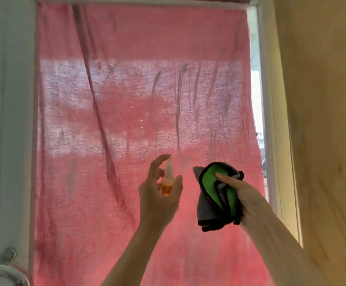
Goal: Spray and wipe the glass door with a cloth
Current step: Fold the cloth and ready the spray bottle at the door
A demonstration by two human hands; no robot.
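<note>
With our left hand [157, 195] grasping the spray bottle [167, 182] and our right hand [244, 197] clutching the cloth [215, 197], the drips on the glass door [139, 100] may dry into streaks if we wipe late.

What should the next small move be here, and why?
Probably bring the cloth, bunched in the right hand, up to the glass and wipe. Drip streaks already run down the pane above the bottle, which the left hand holds raised, forefinger over its nozzle.
</note>
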